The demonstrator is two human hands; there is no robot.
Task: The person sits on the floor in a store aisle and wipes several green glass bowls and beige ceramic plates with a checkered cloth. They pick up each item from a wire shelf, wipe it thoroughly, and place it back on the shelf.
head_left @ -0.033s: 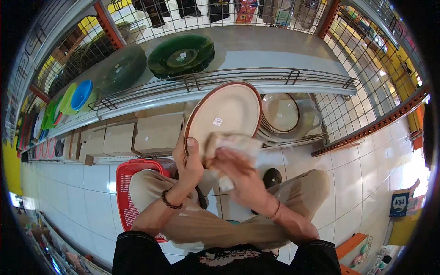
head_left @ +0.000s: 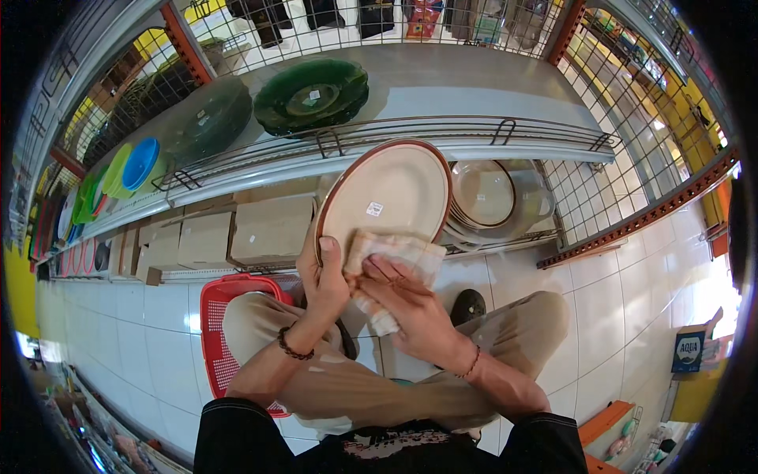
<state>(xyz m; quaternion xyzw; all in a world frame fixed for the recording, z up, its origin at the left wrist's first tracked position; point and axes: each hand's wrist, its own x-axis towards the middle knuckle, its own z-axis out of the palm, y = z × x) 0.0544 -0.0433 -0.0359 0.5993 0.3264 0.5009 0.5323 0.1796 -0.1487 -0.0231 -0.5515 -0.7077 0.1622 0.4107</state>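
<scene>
A cream plate (head_left: 399,186) with a brown rim and a small white sticker is tilted up before me. My left hand (head_left: 325,272) grips its lower left edge, the thumb lying on the front. A pale checked cloth (head_left: 403,257) is pressed to the plate's lower face by my right hand (head_left: 399,296), whose fingers bear on it. Part of the cloth hangs below the plate's edge. Behind, to the right, similar brown-rimmed plates (head_left: 483,193) are stacked on the lower shelf.
Green glass plates (head_left: 316,96) and clear glass plates (head_left: 207,118) stand on the upper shelf (head_left: 466,99), behind a wire rail. Cardboard boxes (head_left: 272,229) line the lower shelf. A red basket (head_left: 213,332) sits by my left knee. Wire mesh (head_left: 632,134) closes the shelf's right side.
My right hand and the cloth, blurred by motion before, now show sharply in nearly the same spot on the plate. The left hand and plate have hardly moved.
</scene>
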